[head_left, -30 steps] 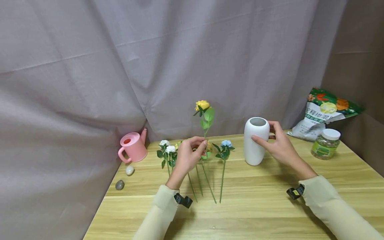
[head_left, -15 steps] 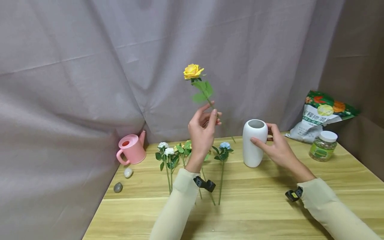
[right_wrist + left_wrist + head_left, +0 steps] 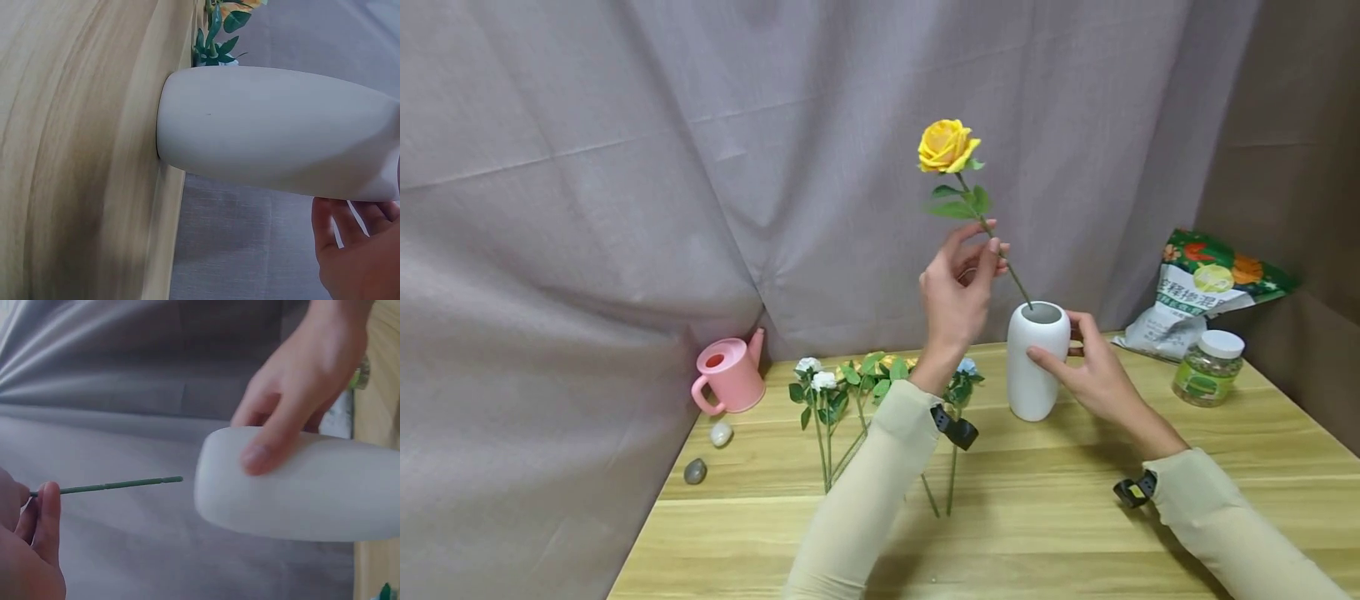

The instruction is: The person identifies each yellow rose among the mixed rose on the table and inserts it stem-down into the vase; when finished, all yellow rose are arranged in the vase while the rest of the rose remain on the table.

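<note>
A yellow artificial rose (image 3: 946, 148) is raised above the table, its stem pinched between the thumb and fingers of my left hand (image 3: 958, 292). The stem slants down to the right towards the mouth of a white vase (image 3: 1033, 375). In the left wrist view, the green stem's (image 3: 125, 484) lower end lies just short of the vase's (image 3: 300, 494) rim, apart from it. My right hand (image 3: 1097, 367) grips the upright vase near its top, thumb on the front and fingers behind. The right wrist view has the vase's (image 3: 269, 128) base on the wooden table.
Left of the vase lie several flowers: white roses (image 3: 823, 381), yellow ones (image 3: 850, 371) and a blue one (image 3: 967, 367), partly behind my left arm. A pink watering can (image 3: 733, 375) and two stones (image 3: 721, 433) stand far left. Right are a jar (image 3: 1210, 367) and a bag (image 3: 1187, 300).
My left hand has lifted the yellow rose from among the lying flowers and carried it up and right to the vase. My right hand has kept its hold on the vase.
</note>
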Motion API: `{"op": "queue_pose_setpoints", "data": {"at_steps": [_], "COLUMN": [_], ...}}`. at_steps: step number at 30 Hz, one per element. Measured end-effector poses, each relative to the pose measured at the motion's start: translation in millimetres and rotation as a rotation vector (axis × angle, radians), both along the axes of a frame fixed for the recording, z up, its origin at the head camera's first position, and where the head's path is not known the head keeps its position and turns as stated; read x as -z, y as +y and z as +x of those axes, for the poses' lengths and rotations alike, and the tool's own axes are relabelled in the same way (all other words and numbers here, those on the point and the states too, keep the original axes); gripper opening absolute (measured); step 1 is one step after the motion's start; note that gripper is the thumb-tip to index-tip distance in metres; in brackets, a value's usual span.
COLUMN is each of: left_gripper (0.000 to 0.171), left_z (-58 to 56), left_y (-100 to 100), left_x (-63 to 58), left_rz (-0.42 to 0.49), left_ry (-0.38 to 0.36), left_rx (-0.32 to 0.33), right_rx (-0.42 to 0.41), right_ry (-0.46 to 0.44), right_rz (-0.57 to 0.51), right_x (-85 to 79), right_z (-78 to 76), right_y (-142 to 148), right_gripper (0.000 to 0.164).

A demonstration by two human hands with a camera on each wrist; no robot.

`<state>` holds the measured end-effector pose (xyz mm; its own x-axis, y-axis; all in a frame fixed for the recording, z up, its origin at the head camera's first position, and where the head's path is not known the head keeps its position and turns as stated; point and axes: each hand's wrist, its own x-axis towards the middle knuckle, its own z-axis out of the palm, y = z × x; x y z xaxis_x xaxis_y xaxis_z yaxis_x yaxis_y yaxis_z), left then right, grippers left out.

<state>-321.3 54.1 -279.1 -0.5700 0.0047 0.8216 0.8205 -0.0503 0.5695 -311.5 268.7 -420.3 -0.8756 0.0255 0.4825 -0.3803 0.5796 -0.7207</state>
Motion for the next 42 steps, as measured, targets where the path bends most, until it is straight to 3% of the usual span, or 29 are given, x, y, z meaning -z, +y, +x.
{"op": "queue_pose_setpoints", "data": {"at_steps": [5,13,19,27,32,42], "left_gripper": [0.024,0.023,0.024,0.023,0.019,0.02], "left_z": [-7.3,-10.2,-11.9,-10.9,-10.9,-7.1], "left_y": [8.4,12.4,23.8,34.0,30.0,3.0], "left_x": [20.3,41.1,51.7,55.6,59.8,67.8], "left_rz": [-0.146,-0.373,-0.489,-0.602,-0.616,-0.475], "left_ry": [-0.044,-0.151,-0.2,-0.188,-0.211,-0.233], "left_rx": [-0.021,-0.072,-0.111,-0.2,-0.244,-0.161], "right_rx": [-0.007,-0.029,-0.028,-0.033,-0.037,-0.035], "right_ry": [-0.002,0.002,0.011,0.01,-0.012,-0.008], "right_rz": [0.002,-0.003,0.004,0.013,0.005,-0.019], "right_x": [1.3,-5.2,-0.9,-1.7,-2.2,-3.6], "right_z": [1.0,7.5,2.5,1.4,-0.1,3.2], "right_y": [-0.5,-5.8,0.3,1.3,0.6,0.8], "right_gripper": [0.073,0.071,0.071,0.071,0.071,0.072]}}
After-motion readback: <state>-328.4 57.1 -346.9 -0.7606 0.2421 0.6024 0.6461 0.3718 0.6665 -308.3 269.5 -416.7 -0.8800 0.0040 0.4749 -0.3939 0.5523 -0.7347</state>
